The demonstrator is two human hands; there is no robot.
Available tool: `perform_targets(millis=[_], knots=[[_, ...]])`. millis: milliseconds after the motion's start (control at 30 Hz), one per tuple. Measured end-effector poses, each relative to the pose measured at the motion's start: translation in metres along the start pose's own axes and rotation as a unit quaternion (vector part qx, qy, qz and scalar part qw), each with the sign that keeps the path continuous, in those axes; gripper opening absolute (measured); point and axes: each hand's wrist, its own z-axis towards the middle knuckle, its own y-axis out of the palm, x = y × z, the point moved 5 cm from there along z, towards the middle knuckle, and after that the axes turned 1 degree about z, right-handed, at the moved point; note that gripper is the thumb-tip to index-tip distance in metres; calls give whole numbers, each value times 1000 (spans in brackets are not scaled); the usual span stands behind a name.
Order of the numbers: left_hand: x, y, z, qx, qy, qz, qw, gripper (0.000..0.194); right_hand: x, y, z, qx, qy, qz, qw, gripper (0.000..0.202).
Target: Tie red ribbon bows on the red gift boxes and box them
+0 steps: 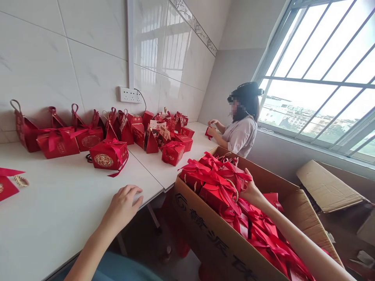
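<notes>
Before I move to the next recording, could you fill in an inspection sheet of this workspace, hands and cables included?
Surface: white table, a seam across it.
Job's things: ribboned red boxes packed in an open carton; more red boxes stand on the table.
Clutter: loose cardboard right of the carton.
Left hand: at the table's near edge, nothing seen in it.
Right hand: at a ribbon in the carton; grip unclear.
Cables: dark cable hanging from the socket strip.
Surroundings: seated or standing co-worker, posture unclear; barred window.
</notes>
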Motion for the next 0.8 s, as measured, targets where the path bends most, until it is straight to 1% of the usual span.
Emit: perform_targets(millis=[100,200,367,533,667,800], knots=[[0,0,1,9,6,8,1000,28,-5,8,-6,-28,-10,-18,999,109],[0,1,1,14,14,12,1000,27,-8,13,-10,-32,-34,-54,997,110],[1,1,0,18,23,14,999,26,1,19,-6,-11,-62,-89,994,104],[1,2,-1,22,27,19,999,26,11,22,-1,-14,-92,-108,990,97],[0,3,-1,23,28,25,999,26,11,24,-1,-31,-106,-124,986,89],[2,2,-1,20,22,19,999,25,5,29,-2,-40,-106,-149,982,85]])
